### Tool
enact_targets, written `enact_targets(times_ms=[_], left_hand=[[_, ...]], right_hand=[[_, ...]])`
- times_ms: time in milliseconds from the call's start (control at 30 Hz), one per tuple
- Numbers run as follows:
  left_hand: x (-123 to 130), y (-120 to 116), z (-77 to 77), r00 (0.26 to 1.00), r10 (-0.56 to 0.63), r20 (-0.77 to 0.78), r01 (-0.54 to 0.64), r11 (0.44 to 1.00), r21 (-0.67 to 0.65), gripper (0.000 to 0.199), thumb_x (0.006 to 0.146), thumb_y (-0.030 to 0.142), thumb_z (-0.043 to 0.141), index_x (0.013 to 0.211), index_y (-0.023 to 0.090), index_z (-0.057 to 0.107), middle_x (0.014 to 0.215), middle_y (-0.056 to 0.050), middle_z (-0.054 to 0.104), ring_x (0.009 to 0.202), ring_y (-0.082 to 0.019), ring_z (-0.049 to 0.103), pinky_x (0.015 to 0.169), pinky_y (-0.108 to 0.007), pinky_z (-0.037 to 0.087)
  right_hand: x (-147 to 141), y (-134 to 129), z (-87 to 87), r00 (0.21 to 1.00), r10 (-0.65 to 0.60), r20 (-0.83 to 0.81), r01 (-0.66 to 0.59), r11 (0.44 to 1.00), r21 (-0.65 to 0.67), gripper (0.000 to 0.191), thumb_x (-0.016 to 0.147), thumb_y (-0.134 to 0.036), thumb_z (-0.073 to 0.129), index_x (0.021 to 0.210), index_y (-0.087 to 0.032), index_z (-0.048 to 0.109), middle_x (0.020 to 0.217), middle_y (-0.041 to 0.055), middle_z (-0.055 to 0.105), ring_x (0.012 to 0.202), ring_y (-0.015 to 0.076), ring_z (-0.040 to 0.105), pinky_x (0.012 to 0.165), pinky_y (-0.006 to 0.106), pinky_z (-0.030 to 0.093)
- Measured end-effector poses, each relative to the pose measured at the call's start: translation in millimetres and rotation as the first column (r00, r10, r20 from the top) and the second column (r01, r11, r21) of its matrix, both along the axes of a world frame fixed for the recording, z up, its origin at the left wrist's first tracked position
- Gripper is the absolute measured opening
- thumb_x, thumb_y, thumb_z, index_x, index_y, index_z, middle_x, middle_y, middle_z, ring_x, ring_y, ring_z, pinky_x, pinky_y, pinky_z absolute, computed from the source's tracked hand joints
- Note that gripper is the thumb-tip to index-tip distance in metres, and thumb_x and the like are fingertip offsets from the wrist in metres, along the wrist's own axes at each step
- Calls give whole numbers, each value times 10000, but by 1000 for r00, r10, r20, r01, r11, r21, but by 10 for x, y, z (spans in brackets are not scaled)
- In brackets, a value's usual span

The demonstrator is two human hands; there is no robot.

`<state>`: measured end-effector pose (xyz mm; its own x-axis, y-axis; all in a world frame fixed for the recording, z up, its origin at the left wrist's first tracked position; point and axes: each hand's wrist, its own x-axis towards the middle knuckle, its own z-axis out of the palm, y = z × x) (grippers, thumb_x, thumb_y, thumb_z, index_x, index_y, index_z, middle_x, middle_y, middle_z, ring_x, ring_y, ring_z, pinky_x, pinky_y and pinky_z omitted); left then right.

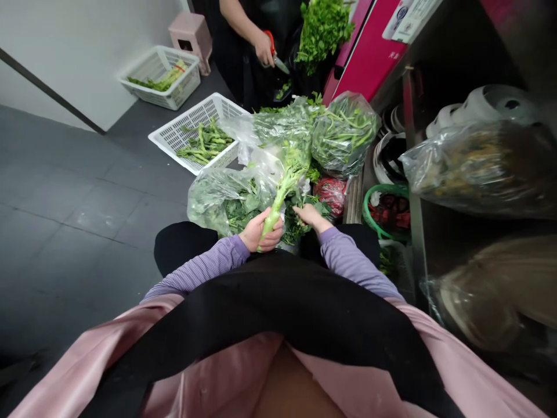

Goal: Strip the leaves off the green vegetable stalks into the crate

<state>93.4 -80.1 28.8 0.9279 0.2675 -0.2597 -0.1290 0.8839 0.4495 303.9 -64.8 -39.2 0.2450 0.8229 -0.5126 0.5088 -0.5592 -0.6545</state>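
Observation:
My left hand (264,233) is wrapped round a thick pale-green vegetable stalk (277,204), held tilted with its branching top pointing away from me. Just to the right, my right hand (310,215) has its fingers closed together over dark green leaves (296,223); whatever is between the fingertips is too small to make out. Under and beside both hands lies an opened clear plastic bag (206,197) of leafy greens. Beyond the stalk are more bagged greens (282,125), and a full plastic bag of green stems (346,136) stands to their right.
A white basket (167,139) with trimmed green stems sits ahead left, another white basket (176,96) behind it. Opposite me, a person's hand (264,49) holds red-handled scissors (278,61) near a leafy bunch (324,35). A green basket (369,220) and metal shelf (415,232) stand right.

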Motion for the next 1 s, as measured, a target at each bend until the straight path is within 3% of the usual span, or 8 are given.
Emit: enact_targets(times_ms=[133,233,333,533,733,800,900,1000], left_hand=[[37,12,-89,998,46,-47,-45,999,29,500,911,582,203,710,179,421,478,45,357,288,-84,303,279,-205,311],[56,30,-117,995,44,-95,-37,996,77,484,904,590,245,730,177,426,482,50,372,298,-86,326,294,-210,335],[69,23,-124,990,38,-136,-22,993,114,480,899,598,255,742,178,426,485,52,385,301,-85,331,293,-210,334],[129,-103,-117,956,146,-254,-93,973,211,488,858,647,339,752,181,437,477,59,392,297,-73,334,296,-198,320],[205,-93,-121,744,511,-430,-291,828,480,465,816,633,484,766,172,455,483,55,448,303,-60,385,309,-174,282],[195,-54,-134,694,571,-439,-324,792,518,452,825,618,485,767,171,455,486,57,447,306,-57,385,309,-172,276],[159,-25,-146,755,508,-415,-307,833,461,447,840,612,467,784,168,465,498,54,449,308,-58,385,311,-179,290],[134,-35,-138,847,375,-376,-234,899,371,458,842,623,444,794,169,470,500,50,445,311,-69,393,316,-194,311]], right_hand=[[161,118,224,971,-70,229,68,998,16,375,737,-411,676,947,-106,617,851,152,670,872,248,648,770,330,489],[-3,55,475,999,4,-54,13,951,310,378,865,-498,468,1041,-178,564,897,83,656,788,174,632,697,287,483],[-248,-61,641,946,151,-286,15,862,507,368,880,-545,396,839,-203,526,674,-3,557,582,120,519,585,254,437],[-378,-162,664,997,14,-82,53,657,752,295,840,-379,526,606,-218,444,643,4,415,690,147,446,728,260,414],[-483,-286,453,965,262,10,-209,744,635,226,746,-345,635,611,-221,503,643,12,431,662,149,436,705,255,399],[-478,-293,390,974,220,-51,-146,785,602,242,760,-374,610,616,-214,498,635,2,441,635,134,424,663,247,389],[-313,-223,391,945,31,-326,131,877,462,273,812,-445,516,682,-206,532,547,-46,359,507,101,338,530,228,340],[-84,-131,460,828,30,-559,146,953,267,285,803,-459,536,932,-210,589,515,-91,315,425,81,280,460,209,296]])
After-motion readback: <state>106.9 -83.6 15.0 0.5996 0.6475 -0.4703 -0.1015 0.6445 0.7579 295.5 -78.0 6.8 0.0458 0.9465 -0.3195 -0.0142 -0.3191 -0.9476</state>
